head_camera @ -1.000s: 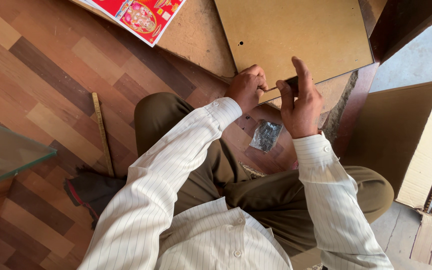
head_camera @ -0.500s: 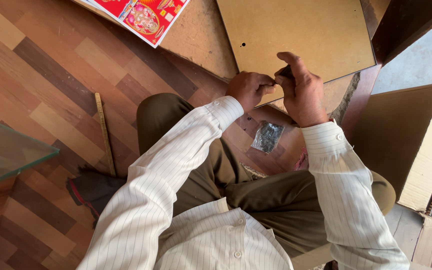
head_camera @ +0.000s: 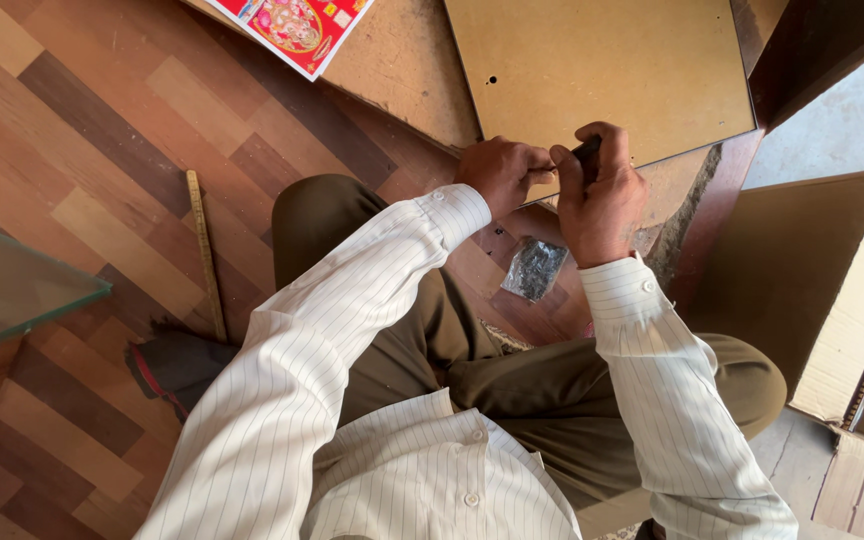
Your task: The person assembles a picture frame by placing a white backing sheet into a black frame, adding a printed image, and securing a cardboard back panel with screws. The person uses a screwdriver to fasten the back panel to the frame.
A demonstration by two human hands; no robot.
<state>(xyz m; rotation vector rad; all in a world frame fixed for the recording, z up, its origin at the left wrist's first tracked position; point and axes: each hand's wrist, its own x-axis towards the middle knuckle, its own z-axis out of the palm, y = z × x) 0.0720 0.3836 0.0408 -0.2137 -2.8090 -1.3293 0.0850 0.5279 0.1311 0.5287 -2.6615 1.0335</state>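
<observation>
While together, two hands (head_camera: 500,172) (head_camera: 602,195), one tool (head_camera: 588,148)

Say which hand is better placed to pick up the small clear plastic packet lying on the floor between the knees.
Right, probably. The right hand sits almost directly above the small clear plastic packet, though it grips a dark tool handle against the tan hardboard panel. The left hand is slightly farther off, fingers pinched at the panel's edge.

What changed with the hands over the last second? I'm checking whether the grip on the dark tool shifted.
The right hand closed: its fingers, raised and spread a second ago, now wrap a dark tool at the near edge of the brown board. The left hand stayed pinched beside it at the same edge. The board, the small plastic bag and the wooden ruler stayed put.
</observation>
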